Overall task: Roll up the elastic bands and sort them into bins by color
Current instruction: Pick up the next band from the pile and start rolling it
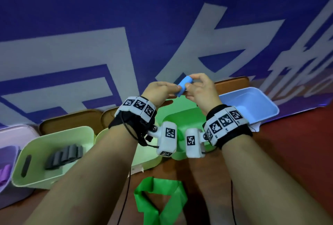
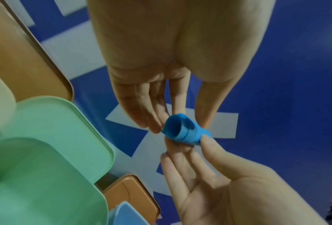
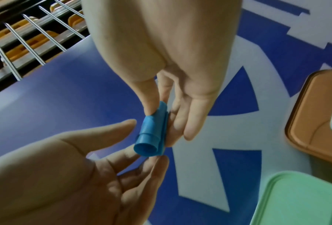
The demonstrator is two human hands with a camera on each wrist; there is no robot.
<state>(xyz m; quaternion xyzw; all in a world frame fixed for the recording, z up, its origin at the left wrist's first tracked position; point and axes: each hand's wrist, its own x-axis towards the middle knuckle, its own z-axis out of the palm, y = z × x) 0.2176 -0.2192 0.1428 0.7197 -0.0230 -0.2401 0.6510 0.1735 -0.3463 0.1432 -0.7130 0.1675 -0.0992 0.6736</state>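
I hold a rolled blue elastic band (image 1: pixel 184 85) up in the air with both hands, above the bins. My right hand (image 1: pixel 190 81) pinches it, thumb (image 3: pixel 149 105) on top and fingers behind. My left hand (image 1: pixel 173 86) holds the roll's other end, fingertips (image 2: pixel 157 127) at its open end (image 2: pixel 173 127) and thumb alongside. A loose flap of the blue band (image 3: pixel 164 111) lies against the roll. A green band (image 1: pixel 158 197) lies unrolled on the table near me. The light blue bin (image 1: pixel 270 109) stands just right of my hands.
A row of bins stands along the table: a purple bin (image 1: pixel 10 131) holding a purple band (image 1: pixel 5 174), a pale green bin (image 1: pixel 54 134) with several grey rolls (image 1: pixel 64 156), and a green bin (image 1: pixel 173 116). Brown trays (image 1: pixel 232 84) lean behind them against a blue banner (image 1: pixel 162 17).
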